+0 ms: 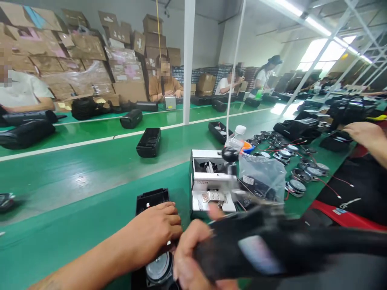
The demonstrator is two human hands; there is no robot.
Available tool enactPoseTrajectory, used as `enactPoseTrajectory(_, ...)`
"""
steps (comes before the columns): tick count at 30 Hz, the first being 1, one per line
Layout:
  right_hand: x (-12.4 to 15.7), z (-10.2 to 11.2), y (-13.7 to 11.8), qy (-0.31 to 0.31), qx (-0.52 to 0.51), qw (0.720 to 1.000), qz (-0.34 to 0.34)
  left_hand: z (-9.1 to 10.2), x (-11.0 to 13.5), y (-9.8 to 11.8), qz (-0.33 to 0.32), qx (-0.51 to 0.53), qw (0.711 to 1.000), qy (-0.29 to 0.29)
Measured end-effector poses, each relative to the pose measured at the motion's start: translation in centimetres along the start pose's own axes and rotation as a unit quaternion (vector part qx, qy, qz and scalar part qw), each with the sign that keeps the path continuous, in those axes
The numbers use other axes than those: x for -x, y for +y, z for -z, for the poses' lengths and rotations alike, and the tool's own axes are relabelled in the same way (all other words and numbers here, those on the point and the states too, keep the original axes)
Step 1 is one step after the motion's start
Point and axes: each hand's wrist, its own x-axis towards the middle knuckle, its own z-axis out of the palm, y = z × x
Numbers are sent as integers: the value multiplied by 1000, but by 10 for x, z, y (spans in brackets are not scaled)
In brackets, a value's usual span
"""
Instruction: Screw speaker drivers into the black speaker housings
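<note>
My left hand (157, 225) is closed over the side of a black speaker housing (152, 196) on the green bench, fingers bent at its edge. A round silver-backed speaker (158, 267) sits in the housing's near end, partly covered by my hands. My right hand (193, 253) wraps round a black electric screwdriver (225, 249), blurred by motion, with a pale label on its body. Just beyond stands a white screw feeder (214, 183) with an open top and a metal pick-up plate. The screwdriver's tip cannot be made out.
Right of the feeder lie a clear plastic bag (263, 175), a bottle (237, 137) and several loose speakers (295, 187) with wires. A conveyor (99, 173) carries black housings (148, 142). A co-worker's arm (369, 139) reaches in at right; people sit opposite.
</note>
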Motion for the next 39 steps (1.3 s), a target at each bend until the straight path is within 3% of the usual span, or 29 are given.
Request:
enactPoseTrajectory(4, -56, 34, -30, 85, -28, 996, 23, 15, 19, -3, 49, -40, 997, -52)
enactPoseTrajectory(7, -85, 57, -22, 86, 20, 994, 69, 23, 41, -3, 180, -51, 978, -91)
enactPoseTrajectory(11, -90, 71, 4, 62, 76, 993, 60, 22, 72, 3, 396, -22, 911, -115)
enactPoseTrajectory(16, -74, 62, -3, 71, 75, 994, -26, 0, 97, 21, 494, 129, 858, -56)
enactPoseTrajectory(21, -53, 43, -28, 37, -5, 991, -131, -32, 101, 45, 486, 225, 844, 23)
enactPoseTrajectory(27, -46, 25, -43, 13, -86, 989, -122, -57, 102, 65, 410, 170, 892, 81)
enactPoseTrajectory(32, -44, -3, -33, 3, -83, 992, -91, -70, 99, 66, 359, 140, 904, 185)
enactPoseTrajectory(39, -41, -22, -9, -26, -68, 993, -89, -76, 99, 66, 362, 211, 889, 185)
